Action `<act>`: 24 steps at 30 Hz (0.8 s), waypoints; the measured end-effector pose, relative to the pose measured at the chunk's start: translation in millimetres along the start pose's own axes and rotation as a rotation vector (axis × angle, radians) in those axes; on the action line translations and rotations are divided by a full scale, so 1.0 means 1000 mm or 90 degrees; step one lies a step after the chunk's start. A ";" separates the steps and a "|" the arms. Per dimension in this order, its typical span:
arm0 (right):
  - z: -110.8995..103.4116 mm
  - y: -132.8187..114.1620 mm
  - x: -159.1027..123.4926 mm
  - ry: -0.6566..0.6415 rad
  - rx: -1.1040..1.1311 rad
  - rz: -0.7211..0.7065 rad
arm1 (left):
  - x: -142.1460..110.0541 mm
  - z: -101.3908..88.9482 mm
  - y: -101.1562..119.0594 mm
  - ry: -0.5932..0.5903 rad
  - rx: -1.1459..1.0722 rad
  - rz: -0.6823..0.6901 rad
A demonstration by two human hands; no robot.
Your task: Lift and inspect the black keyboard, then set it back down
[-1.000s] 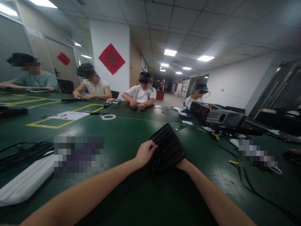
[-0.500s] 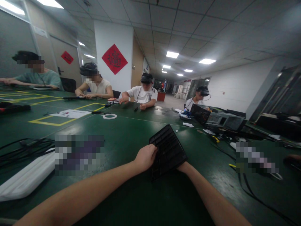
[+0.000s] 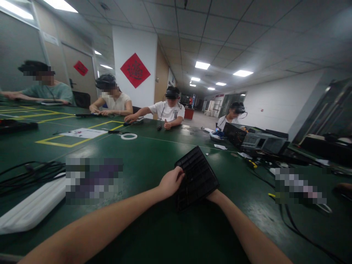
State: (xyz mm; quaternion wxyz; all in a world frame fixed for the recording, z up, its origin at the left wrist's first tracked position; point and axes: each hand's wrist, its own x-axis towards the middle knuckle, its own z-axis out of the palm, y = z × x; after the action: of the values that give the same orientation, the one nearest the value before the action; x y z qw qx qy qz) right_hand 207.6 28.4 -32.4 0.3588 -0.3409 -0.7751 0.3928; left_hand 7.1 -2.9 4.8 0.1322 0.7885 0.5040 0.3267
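Observation:
A black compartment tray [image 3: 198, 172], divided into small square cells, is held tilted above the green table. My right hand [image 3: 214, 196] supports it at the lower right, its fingers hidden behind the tray. At the tray's left side is my left hand [image 3: 172, 181], with its fingers curled together over the cells. Whatever those fingertips pinch, if anything, is too small and dark to make out.
On the left lie a white long case [image 3: 35, 209] and black cables [image 3: 30, 172]. A white ring [image 3: 129, 136] and a paper sheet [image 3: 82, 132] rest farther off. At right stands an opened computer case [image 3: 261, 141], with cables nearby. Several people sit around the table.
My hands and the tray stay nearly in place, with the left fingers shifting slightly. Across the table, a person in white has stretched an arm farther to the left.

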 end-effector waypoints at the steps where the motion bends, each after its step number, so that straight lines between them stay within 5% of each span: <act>1: -0.001 -0.003 0.000 -0.006 -0.003 0.002 | -0.001 0.000 0.001 -0.004 -0.006 0.015; 12: 0.001 -0.014 -0.002 0.021 0.020 0.008 | 0.000 0.003 0.000 0.055 0.024 0.048; 18: 0.007 -0.007 0.001 0.027 0.121 0.003 | 0.002 0.002 0.001 0.099 -0.117 -0.028; 22: 0.008 -0.011 0.000 0.039 0.165 0.000 | -0.001 -0.001 0.004 0.113 -0.149 0.039; 24: 0.007 -0.017 0.000 0.033 0.165 0.015 | 0.001 -0.002 0.007 0.120 -0.248 -0.019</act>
State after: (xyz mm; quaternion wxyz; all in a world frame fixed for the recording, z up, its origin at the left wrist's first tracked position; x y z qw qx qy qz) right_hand 197.5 17.7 -20.9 0.4155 -0.3108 -0.7042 0.4846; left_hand 10.9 -5.8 10.2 0.2392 0.7064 0.4529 0.4885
